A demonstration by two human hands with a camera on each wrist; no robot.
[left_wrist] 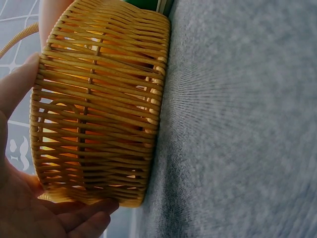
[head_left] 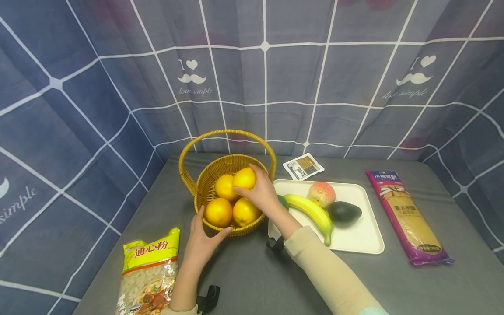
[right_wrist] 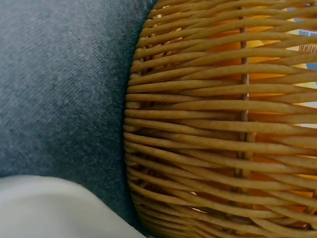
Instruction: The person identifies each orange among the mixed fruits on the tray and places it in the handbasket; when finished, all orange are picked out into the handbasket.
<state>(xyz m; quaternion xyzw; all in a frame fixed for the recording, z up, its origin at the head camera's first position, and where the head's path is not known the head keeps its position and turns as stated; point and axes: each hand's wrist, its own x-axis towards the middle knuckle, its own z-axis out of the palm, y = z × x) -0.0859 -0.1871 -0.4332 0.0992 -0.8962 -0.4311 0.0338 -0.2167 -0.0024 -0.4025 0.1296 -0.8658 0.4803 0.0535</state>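
Observation:
A yellow wicker basket with a tall arched handle holds several oranges. My right hand grips one orange over the right part of the basket, above the other oranges. At the front left of the basket is my left hand, its thumb at the front rim and its fingers along the left side. In the left wrist view the thumb and fingers hold the woven wall. The right wrist view is filled by the basket's side, with the right hand out of sight.
Right of the basket, a white tray carries a banana, a peach, an avocado and a partly hidden green item. A small white packet lies behind it. Spaghetti lies far right, a macaroni bag front left.

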